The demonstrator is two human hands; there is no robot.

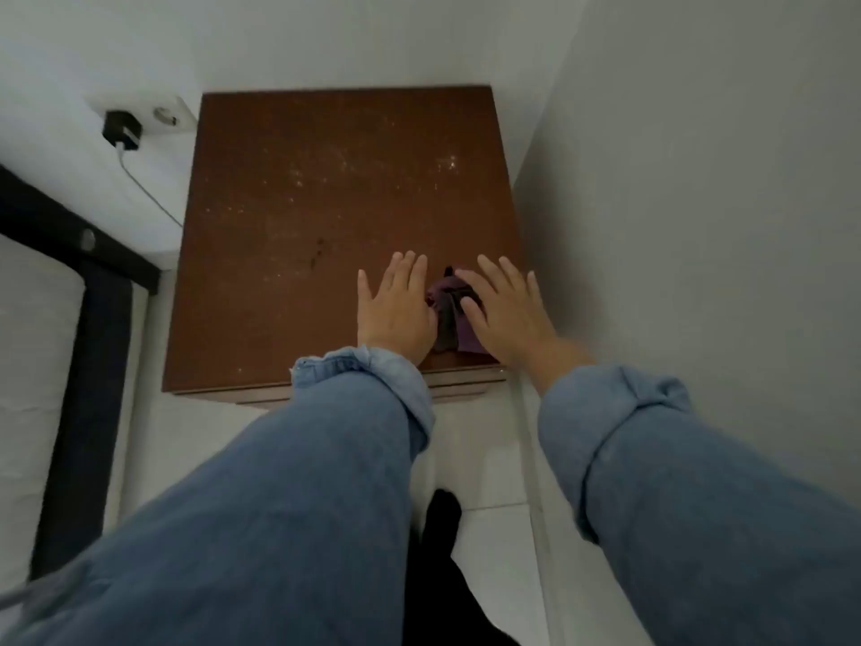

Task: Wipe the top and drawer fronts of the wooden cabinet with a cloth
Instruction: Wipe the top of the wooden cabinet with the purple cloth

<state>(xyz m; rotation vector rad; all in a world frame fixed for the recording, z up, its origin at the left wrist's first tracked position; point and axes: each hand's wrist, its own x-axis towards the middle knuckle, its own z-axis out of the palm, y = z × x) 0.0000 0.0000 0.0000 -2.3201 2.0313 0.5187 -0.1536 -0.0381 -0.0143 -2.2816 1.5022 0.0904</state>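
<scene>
The wooden cabinet [298, 216] stands in a corner, seen from above; its brown top is dusty with pale specks. A crumpled purple cloth [451, 314] lies near the front right of the top. My left hand [396, 310] lies flat just left of the cloth, fingers spread, its edge touching the cloth. My right hand [505, 310] rests flat on the cloth's right side, with the fingers apart and partly covering it. Neither hand grips the cloth. Only a thin strip of the drawer fronts [461, 387] shows below the top's front edge.
White walls close in behind and to the right of the cabinet. A wall socket with a black charger [122, 129] and its cable is on the left wall. A dark bed frame [88, 366] with a white mattress stands left. White floor tiles [484, 459] lie below.
</scene>
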